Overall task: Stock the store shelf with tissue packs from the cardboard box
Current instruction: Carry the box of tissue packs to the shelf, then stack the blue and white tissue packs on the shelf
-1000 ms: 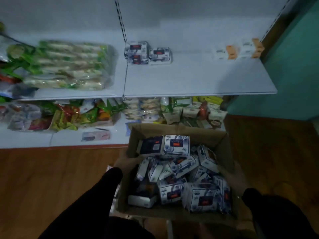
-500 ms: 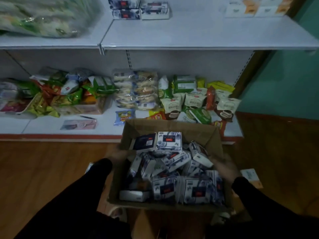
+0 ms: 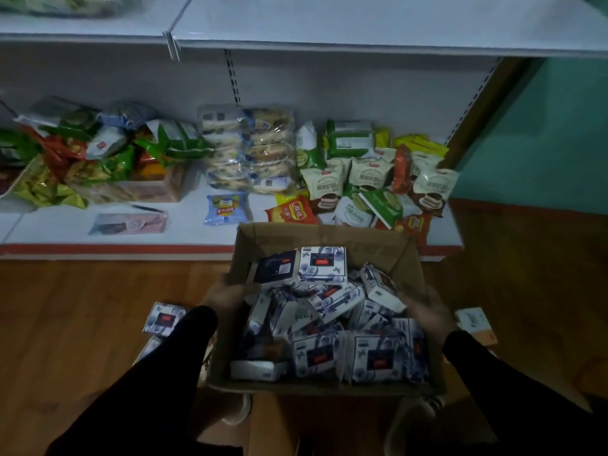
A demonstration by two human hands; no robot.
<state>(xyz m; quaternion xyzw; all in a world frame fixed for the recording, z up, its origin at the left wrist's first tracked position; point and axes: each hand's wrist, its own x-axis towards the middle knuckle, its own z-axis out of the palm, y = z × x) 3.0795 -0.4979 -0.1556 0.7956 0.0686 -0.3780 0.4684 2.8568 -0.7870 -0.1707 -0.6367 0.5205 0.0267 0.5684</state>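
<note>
Cardboard box [image 3: 399,255] of tissue packs [image 3: 324,264] held between both my hands in front of the lower shelf [image 3: 184,236].

From the head camera, my left hand [image 3: 227,296] sits on the box's left wall and my right hand [image 3: 427,312] on its right wall, each grip clamped on the cardboard, though both are blurred; the packs lie jumbled inside, between my grips, none held directly. Another tissue pack [image 3: 164,319] lies on the wooden floor [image 3: 82,311] just left of my left sleeve [image 3: 158,373]. Snack bags [image 3: 371,172] crowd the lower shelf just beyond the box; the upper shelf [image 3: 362,24] runs above.
</note>
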